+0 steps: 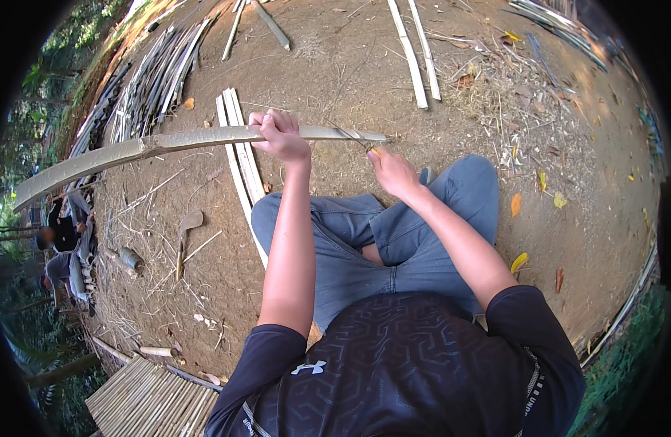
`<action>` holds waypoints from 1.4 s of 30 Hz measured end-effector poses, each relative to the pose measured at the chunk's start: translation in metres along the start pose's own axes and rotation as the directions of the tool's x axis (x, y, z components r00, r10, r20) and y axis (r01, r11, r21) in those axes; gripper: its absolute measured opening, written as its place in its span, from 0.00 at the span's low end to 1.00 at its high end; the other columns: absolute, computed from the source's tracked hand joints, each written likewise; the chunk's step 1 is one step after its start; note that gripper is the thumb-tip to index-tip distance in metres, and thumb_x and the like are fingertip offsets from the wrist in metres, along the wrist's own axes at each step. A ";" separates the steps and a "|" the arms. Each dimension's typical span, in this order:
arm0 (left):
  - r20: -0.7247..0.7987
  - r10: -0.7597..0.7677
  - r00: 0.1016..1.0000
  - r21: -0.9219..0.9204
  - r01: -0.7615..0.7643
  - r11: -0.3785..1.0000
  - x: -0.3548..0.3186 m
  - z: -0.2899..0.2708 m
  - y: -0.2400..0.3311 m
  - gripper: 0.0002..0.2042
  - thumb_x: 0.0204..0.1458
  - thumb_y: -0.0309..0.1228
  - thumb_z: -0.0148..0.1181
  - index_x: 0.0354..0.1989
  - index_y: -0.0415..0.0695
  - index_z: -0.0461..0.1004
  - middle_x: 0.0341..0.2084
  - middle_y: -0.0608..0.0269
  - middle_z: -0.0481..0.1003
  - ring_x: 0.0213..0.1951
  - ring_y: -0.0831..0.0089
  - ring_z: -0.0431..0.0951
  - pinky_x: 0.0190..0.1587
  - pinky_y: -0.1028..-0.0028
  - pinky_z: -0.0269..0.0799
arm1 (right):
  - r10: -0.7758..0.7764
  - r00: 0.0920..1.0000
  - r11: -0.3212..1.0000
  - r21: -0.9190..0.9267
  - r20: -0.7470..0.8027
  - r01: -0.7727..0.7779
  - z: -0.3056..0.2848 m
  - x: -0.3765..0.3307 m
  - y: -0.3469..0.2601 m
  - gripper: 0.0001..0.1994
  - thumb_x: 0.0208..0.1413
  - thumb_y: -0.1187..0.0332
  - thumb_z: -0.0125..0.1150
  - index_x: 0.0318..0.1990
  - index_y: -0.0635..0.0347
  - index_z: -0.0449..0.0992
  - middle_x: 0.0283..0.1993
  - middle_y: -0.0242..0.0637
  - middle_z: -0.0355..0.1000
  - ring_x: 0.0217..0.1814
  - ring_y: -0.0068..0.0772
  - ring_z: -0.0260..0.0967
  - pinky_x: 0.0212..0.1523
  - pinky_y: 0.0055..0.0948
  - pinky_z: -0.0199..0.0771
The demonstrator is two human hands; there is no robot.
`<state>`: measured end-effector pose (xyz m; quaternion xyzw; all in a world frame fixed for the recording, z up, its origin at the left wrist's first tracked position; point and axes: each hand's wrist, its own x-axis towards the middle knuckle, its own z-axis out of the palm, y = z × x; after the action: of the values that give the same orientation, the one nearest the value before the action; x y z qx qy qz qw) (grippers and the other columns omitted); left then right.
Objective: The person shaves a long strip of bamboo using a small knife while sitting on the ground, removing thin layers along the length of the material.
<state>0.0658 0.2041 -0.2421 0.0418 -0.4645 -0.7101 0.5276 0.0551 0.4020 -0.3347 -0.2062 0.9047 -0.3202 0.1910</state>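
A long split bamboo strip [197, 140] runs across in front of me, from the far left to just past my right hand. My left hand [283, 138] is closed around it, right of a raised node. My right hand [395, 175] is wrapped round the yellowish handle of a knife [345, 134]. The knife's thin blade lies slantwise against the strip near its right end. Behind the strip, pale split bamboo lengths [242, 164] lie on the ground beside my left knee. I sit cross-legged on bare earth.
A broad-bladed tool [192, 221] with a wooden handle and a short bamboo section [130, 260] lie at left. Bamboo strips are piled [160, 80] at the back left. More pale strips [412, 62] lie ahead. A slatted bamboo platform [150, 400] stands lower left. Another person [67, 244] sits far left.
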 end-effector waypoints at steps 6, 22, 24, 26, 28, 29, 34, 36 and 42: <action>-0.057 0.026 0.998 0.057 -0.022 0.998 0.001 -0.002 -0.003 0.10 0.56 0.26 0.40 0.25 0.49 0.49 0.10 0.73 0.51 0.12 0.84 0.46 0.13 0.78 0.43 | 0.018 0.999 0.987 -0.158 -0.035 -0.023 0.021 0.020 0.024 0.21 0.69 0.54 0.39 0.46 0.66 0.69 0.35 0.58 0.77 0.42 0.61 0.76 0.43 0.56 0.74; -0.168 -0.008 0.986 0.104 0.025 0.994 0.010 -0.017 -0.006 0.09 0.56 0.31 0.40 0.26 0.52 0.49 0.09 0.74 0.49 0.11 0.82 0.46 0.14 0.76 0.39 | -0.065 0.996 0.980 -0.193 -0.054 0.053 0.035 0.023 0.023 0.19 0.69 0.55 0.42 0.43 0.66 0.67 0.27 0.52 0.77 0.32 0.53 0.79 0.32 0.50 0.77; -0.204 -0.053 0.977 0.073 0.070 0.995 0.006 -0.018 -0.004 0.10 0.56 0.31 0.40 0.25 0.52 0.48 0.10 0.74 0.48 0.12 0.82 0.45 0.15 0.76 0.40 | -0.224 0.969 0.954 -0.227 -0.101 0.197 0.039 0.012 0.015 0.19 0.69 0.55 0.43 0.43 0.66 0.67 0.27 0.52 0.77 0.30 0.55 0.78 0.31 0.52 0.77; -0.186 -0.029 0.982 0.139 0.055 0.989 0.009 -0.012 -0.006 0.09 0.56 0.32 0.39 0.25 0.52 0.48 0.10 0.74 0.48 0.13 0.82 0.44 0.15 0.76 0.40 | -0.092 0.990 0.977 -0.203 -0.103 0.070 0.042 0.026 0.027 0.19 0.69 0.55 0.43 0.43 0.66 0.67 0.27 0.52 0.77 0.30 0.55 0.79 0.31 0.52 0.77; -0.191 -0.043 0.981 0.149 0.072 0.986 0.009 -0.010 -0.003 0.09 0.57 0.32 0.39 0.25 0.53 0.49 0.10 0.74 0.48 0.13 0.81 0.44 0.15 0.75 0.40 | -0.030 0.996 0.982 -0.186 -0.078 0.015 0.049 0.030 0.033 0.19 0.69 0.55 0.43 0.43 0.66 0.67 0.28 0.51 0.77 0.31 0.54 0.79 0.31 0.51 0.78; -0.213 -0.066 0.975 0.129 0.095 0.987 0.010 -0.015 -0.003 0.09 0.57 0.32 0.38 0.25 0.53 0.49 0.10 0.74 0.47 0.13 0.81 0.44 0.15 0.75 0.40 | -0.040 0.998 0.982 -0.184 -0.046 0.031 0.048 0.024 0.019 0.19 0.69 0.55 0.43 0.43 0.65 0.67 0.29 0.51 0.78 0.32 0.54 0.79 0.31 0.50 0.78; -0.208 -0.046 0.977 0.116 0.072 0.991 0.014 -0.021 -0.009 0.09 0.58 0.32 0.38 0.25 0.54 0.49 0.10 0.75 0.47 0.14 0.82 0.44 0.16 0.76 0.41 | 0.027 0.992 0.974 -0.219 -0.127 -0.054 0.059 0.038 0.032 0.18 0.68 0.55 0.44 0.41 0.64 0.67 0.29 0.48 0.78 0.31 0.51 0.80 0.30 0.44 0.80; -0.263 -0.060 0.963 0.119 0.094 0.988 0.017 -0.030 -0.006 0.10 0.58 0.32 0.38 0.25 0.54 0.48 0.10 0.75 0.47 0.14 0.82 0.43 0.16 0.76 0.41 | -0.036 0.997 0.970 -0.243 -0.062 0.020 0.053 0.027 0.007 0.17 0.68 0.56 0.45 0.41 0.64 0.67 0.29 0.47 0.79 0.32 0.50 0.80 0.30 0.43 0.80; -0.141 -0.070 0.988 0.095 0.083 0.992 0.009 -0.017 -0.001 0.08 0.58 0.30 0.38 0.27 0.51 0.49 0.10 0.75 0.49 0.13 0.83 0.44 0.14 0.78 0.42 | 0.185 0.982 0.966 -0.180 -0.029 -0.187 0.060 0.052 0.064 0.19 0.68 0.57 0.44 0.46 0.68 0.68 0.35 0.53 0.78 0.39 0.56 0.78 0.40 0.52 0.77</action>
<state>0.0701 0.1864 -0.2487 0.1349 -0.4604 -0.7009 0.5278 0.0238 0.3917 -0.4308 -0.1351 0.9466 -0.2182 0.1953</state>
